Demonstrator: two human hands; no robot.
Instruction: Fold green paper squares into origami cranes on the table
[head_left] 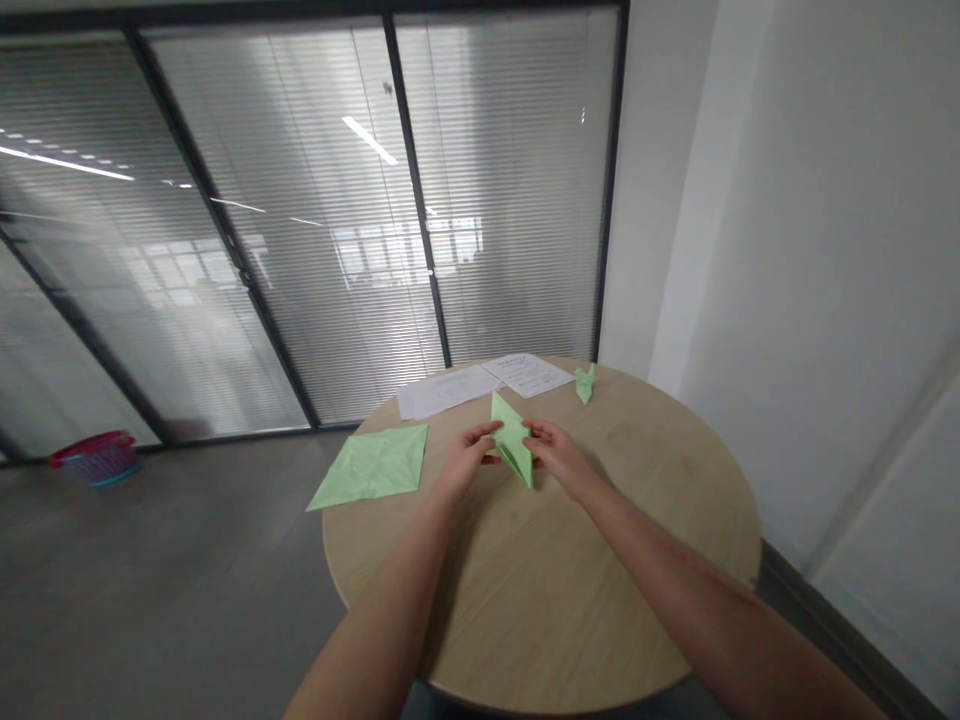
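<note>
A partly folded light green paper (512, 440), long and pointed at both ends, is held just above the round wooden table (645, 540). My left hand (470, 455) pinches its left side with thumb and fingers. My right hand (556, 455) grips its right side, fingers closed on the fold. A flat square sheet of the same green paper (373, 465) lies at the table's left edge, partly overhanging it. A small finished green paper figure (585, 382) stands at the far side of the table.
Two white printed sheets (480, 383) lie at the table's far edge. Glass partitions with blinds stand behind the table, a white wall is to the right. A red and blue basket (97, 457) sits on the grey floor at far left.
</note>
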